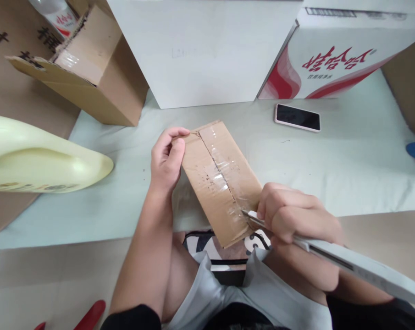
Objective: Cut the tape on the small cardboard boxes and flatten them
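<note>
We hold the cardboard box [207,183] at a slant over the near edge of the desk [358,160], its taped face up and its lower corner overhanging the cloth. The left hand [166,160] is closed on the far left corner, with the thumb [176,153] on the top face. The right hand [296,215] closes its grip around the utility knife [351,261], whose handle extends past the palm. The blade [253,219] is exposed, its tip at the clear tape [223,181] near the close end of the center seam [216,162].

For a controlled cut, we align the blade with the seam and hold it at a low angle. We apply light pressure: enough to part the tape, not enough to enter the contents, if any. We judge the left hand's position sound, as it lies well apart from the blade; we keep it outside the line of travel. Because the box is angled and overhangs, it may pivot under load, so we brace it flat on the desk. We also direct each stroke away from the legs [190,275] just below.
</note>
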`<action>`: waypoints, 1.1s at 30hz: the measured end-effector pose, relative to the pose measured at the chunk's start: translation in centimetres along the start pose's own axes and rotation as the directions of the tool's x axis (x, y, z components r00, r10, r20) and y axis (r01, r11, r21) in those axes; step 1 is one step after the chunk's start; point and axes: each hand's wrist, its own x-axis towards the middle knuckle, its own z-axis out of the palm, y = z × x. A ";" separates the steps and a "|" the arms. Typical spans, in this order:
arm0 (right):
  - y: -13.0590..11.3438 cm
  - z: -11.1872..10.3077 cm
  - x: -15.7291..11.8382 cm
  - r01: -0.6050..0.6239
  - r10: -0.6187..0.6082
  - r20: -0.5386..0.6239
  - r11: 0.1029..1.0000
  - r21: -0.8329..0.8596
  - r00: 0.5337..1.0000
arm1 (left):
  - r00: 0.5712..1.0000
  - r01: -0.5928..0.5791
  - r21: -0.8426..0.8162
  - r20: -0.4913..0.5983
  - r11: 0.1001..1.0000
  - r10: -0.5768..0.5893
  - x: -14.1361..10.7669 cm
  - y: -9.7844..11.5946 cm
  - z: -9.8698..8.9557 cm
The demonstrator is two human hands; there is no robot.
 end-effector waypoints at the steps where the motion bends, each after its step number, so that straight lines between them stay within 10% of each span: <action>1: 0.0 0.0 -0.1 0.001 -0.001 0.001 1.000 0.000 1.000 | 1.000 -0.002 0.002 -0.003 1.000 0.002 0.0 0.0 0.0; 33: 0.4 -0.3 -0.1 -0.005 0.004 0.020 0.999 0.039 1.000 | 0.999 0.046 -0.036 0.005 0.998 -0.046 0.0 -0.2 0.0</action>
